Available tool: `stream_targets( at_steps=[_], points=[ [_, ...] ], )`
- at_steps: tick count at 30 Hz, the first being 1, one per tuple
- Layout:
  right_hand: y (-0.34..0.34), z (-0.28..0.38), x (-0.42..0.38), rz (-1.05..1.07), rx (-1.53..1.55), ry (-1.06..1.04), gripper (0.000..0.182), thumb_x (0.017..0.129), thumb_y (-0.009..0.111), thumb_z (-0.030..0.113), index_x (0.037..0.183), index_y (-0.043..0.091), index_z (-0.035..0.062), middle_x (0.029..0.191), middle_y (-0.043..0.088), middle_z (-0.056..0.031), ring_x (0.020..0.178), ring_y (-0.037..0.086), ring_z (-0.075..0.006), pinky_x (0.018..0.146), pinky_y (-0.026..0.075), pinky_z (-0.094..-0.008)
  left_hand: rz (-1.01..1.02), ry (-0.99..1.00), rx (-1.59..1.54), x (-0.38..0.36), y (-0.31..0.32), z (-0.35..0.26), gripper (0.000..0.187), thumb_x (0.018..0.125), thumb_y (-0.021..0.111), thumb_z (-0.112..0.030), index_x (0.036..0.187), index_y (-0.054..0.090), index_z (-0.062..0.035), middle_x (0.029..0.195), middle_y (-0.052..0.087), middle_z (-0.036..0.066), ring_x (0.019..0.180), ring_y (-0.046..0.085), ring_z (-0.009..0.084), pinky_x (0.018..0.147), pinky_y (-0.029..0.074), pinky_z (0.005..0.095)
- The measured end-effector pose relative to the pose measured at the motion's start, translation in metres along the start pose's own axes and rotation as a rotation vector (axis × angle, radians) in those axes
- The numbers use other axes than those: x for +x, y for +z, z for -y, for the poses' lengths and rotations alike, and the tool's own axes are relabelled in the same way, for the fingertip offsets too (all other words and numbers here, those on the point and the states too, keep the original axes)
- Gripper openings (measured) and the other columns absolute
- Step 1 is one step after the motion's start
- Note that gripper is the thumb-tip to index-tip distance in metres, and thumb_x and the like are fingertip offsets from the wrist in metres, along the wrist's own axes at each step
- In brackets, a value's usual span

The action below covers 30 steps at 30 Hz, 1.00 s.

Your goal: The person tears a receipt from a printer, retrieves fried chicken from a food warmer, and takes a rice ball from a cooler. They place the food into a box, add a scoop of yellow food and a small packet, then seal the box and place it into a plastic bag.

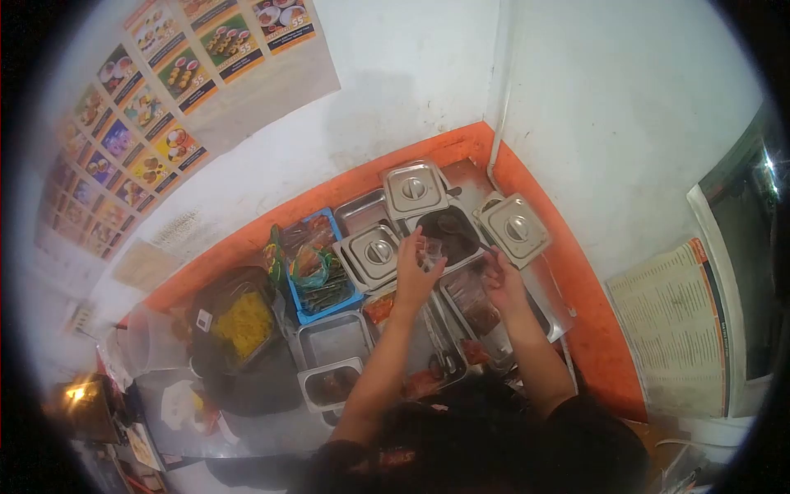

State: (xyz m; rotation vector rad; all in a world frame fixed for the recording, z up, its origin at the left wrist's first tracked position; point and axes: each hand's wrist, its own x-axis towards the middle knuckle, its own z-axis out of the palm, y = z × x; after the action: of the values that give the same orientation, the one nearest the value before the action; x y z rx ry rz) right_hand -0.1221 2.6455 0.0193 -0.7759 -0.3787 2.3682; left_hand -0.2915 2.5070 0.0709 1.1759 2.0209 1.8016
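Over the surface [267, 434], the left hand [415, 273] pinches a blurred clear item [429, 252]; I cannot tell the right hand [504, 288]'s grip.

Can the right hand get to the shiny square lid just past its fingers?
Probably yes. The right hand is close to the lid, and nothing seems to block the way. I can't tell if that hand is already holding something, which might make grabbing harder.
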Motion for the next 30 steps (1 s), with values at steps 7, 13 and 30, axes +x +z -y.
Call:
stream_targets(
  at_steps=[7, 13, 30],
  points=[
    [0.033, 0.035, -0.032, 0.003, -0.101, -0.119, 0.033, 0.094, 0.058, 0.024, 0.122, 0.054, 0.0083, 0.103, 0.062, -0.0073, 0.059, 0.040, -0.0059, 0.045, 0.030, -0.0170, 0.024, 0.062, 0.115, 0.031, 0.018, 0.010, 0.077, 0.071, 0.078, -0.006, 0.138, 0.040, -0.0036, 0.111, 0.051, 0.010, 0.096, 0.052, 0.0201, 0.082, 0.046, 0.0306],
    [0.041, 0.050, -0.037, 0.057, -0.230, -0.228, 0.033, 0.095, 0.056, 0.022, 0.122, 0.053, 0.0037, 0.102, 0.064, -0.0098, 0.060, 0.043, -0.0050, 0.042, 0.031, -0.0162, 0.047, 0.064, 0.121, 0.043, 0.031, 0.011, 0.082, 0.068, 0.081, -0.006, 0.138, 0.038, -0.0033, 0.108, 0.054, 0.010, 0.093, 0.054, 0.0212, 0.082, 0.047, 0.0317],
    [0.083, 0.052, -0.073, 0.293, -1.235, -0.952, 0.020, 0.089, 0.062, 0.013, 0.103, 0.069, -0.0010, 0.096, 0.070, -0.0095, 0.088, 0.062, -0.0175, 0.082, 0.042, -0.0280, -0.013, 0.091, 0.051, 0.054, 0.049, 0.013, 0.080, 0.070, 0.078, -0.002, 0.138, 0.037, -0.0015, 0.110, 0.054, 0.013, 0.094, 0.060, 0.0220, 0.083, 0.051, 0.0327]
  ],
)
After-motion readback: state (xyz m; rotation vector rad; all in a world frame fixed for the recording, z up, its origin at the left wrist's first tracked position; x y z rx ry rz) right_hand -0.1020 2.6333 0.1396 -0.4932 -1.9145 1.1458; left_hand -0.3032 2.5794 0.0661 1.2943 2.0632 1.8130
